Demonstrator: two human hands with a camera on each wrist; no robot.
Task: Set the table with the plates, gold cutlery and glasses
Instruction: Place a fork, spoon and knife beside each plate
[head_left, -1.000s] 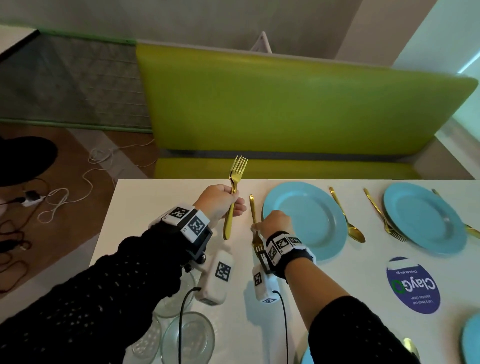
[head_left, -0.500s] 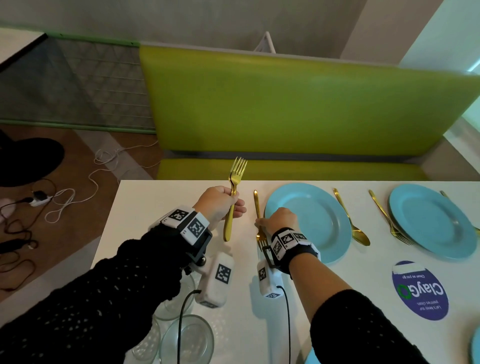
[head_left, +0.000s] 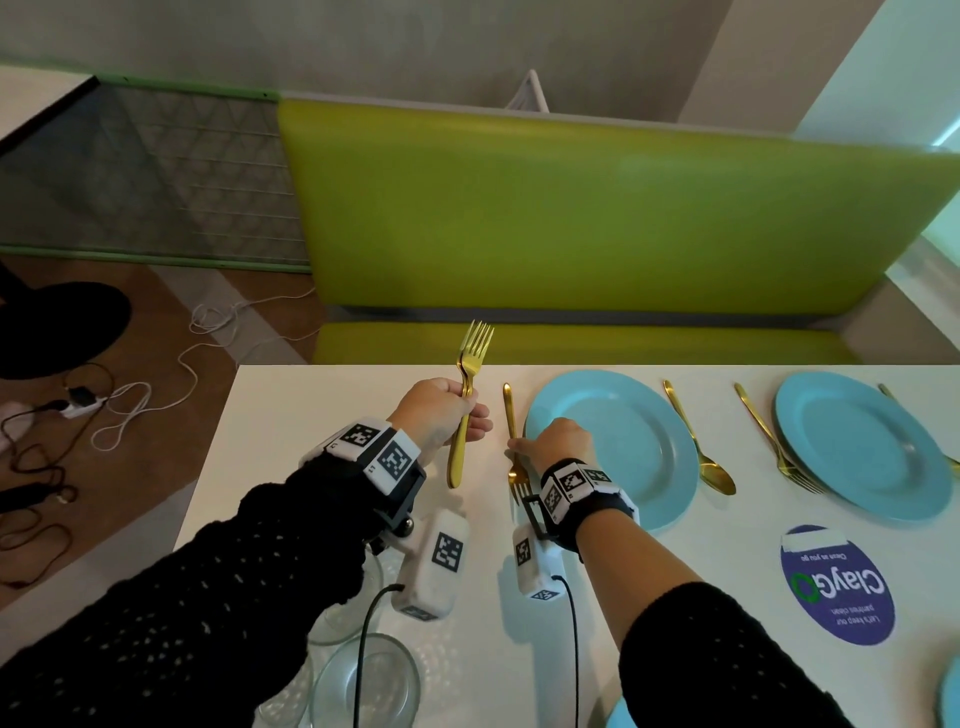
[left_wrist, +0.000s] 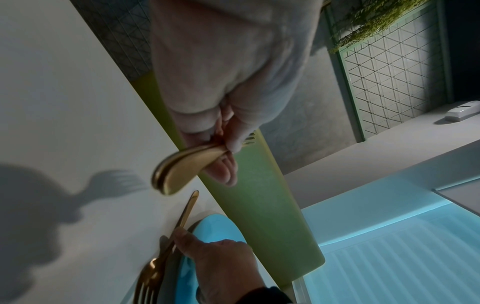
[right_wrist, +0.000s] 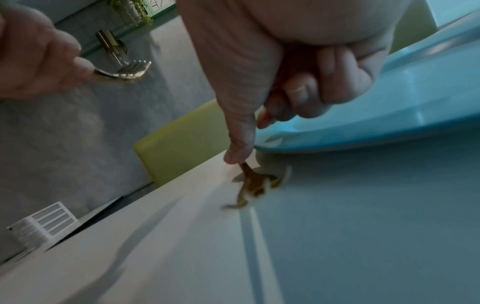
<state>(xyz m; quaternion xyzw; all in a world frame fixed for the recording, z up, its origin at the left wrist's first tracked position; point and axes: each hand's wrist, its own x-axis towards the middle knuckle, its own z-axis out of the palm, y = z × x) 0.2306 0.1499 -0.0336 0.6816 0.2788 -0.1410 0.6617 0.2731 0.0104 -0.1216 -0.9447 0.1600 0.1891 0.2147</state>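
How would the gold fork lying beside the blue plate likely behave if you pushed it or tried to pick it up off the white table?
The gold fork looks like thin, polished metal, so it probably stays stiff. On the smooth white table it would likely slide, not roll. Lying flat against the blue plate, it may be fiddly to lift; the right hand touches it with fingertips.

Dim even light, wide-angle edge bending, soft table (head_left: 291, 467) shadows, blurred wrist views

Four plates (head_left: 613, 447), three glasses (head_left: 374, 686) — one spoon (head_left: 719, 478)

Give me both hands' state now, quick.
Left hand: closed around upright gold forks.
Right hand: pinching gold fork lying beside round blue plate.
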